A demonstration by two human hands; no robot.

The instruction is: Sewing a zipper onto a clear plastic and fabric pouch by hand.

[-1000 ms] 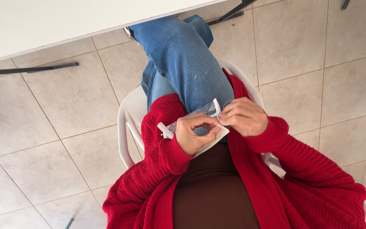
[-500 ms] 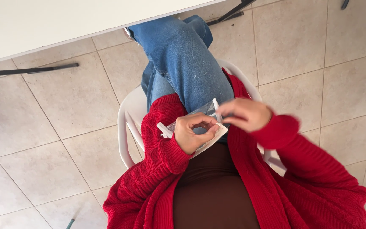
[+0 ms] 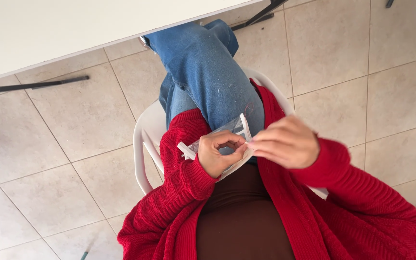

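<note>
A white surface fills the upper left corner, its edge running slantwise well above the fingers. Below it the floor is laid in large beige tiles with grey joints. Two dark metal bars of the surface's frame lie on the tiles, one far left of the fingers, the other at the top, beyond the knees.

One person sits on one white plastic chair, legs crossed in blue jeans, wearing a red knitted cardigan over a brown top.

One small piece of white cloth with a clear plastic layer rests on the lap, just under and between both sets of fingers. The left hand is curled around it, fingers clenched on its near edge, holding it steady. The right hand sits just beside, touching the left, its fingers pinched together at the cloth's right edge; whatever they pinch is too small to make out. One thin red thread lies on the jeans just above the right fingers.
</note>
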